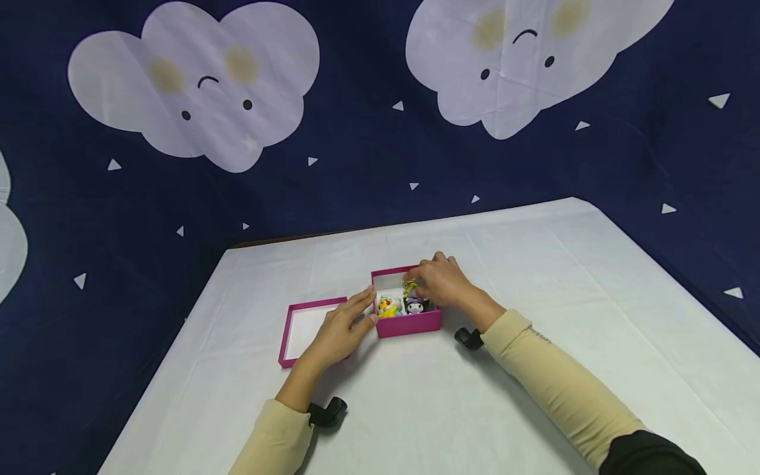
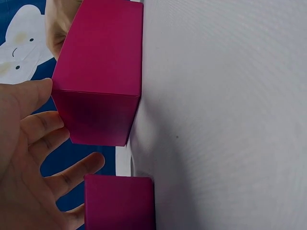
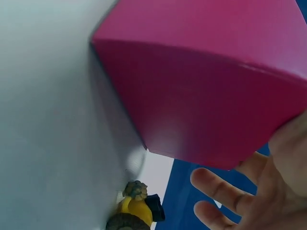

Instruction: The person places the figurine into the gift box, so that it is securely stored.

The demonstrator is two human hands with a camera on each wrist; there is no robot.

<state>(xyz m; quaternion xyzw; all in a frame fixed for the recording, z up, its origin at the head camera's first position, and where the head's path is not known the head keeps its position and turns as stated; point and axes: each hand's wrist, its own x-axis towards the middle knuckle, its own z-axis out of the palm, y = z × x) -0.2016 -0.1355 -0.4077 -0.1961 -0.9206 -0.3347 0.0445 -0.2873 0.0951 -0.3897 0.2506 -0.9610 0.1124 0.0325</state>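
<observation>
A magenta box (image 1: 410, 324) with a white inside stands without its lid on the white table. Inside it, in the head view, are a yellow toy figure (image 1: 388, 306) at the left, a black-and-white one (image 1: 415, 305) at the right front, and a green-and-yellow toy figure (image 1: 409, 287) behind that. My right hand (image 1: 442, 280) reaches over the right wall and pinches the green-and-yellow figure between thumb and index finger; its other fingers stay outside, behind the box. My left hand (image 1: 341, 330) touches the box's left side with extended fingers. The magenta lid (image 1: 289, 333) lies under and beside it.
In the right wrist view, another yellow toy figure (image 3: 135, 207) with dark parts stands on the table beyond the box. White cloth covers the table (image 1: 415, 409). Behind hangs a dark blue curtain (image 1: 356, 191) with clouds. Black wrist cameras (image 1: 328, 413) sit under both forearms.
</observation>
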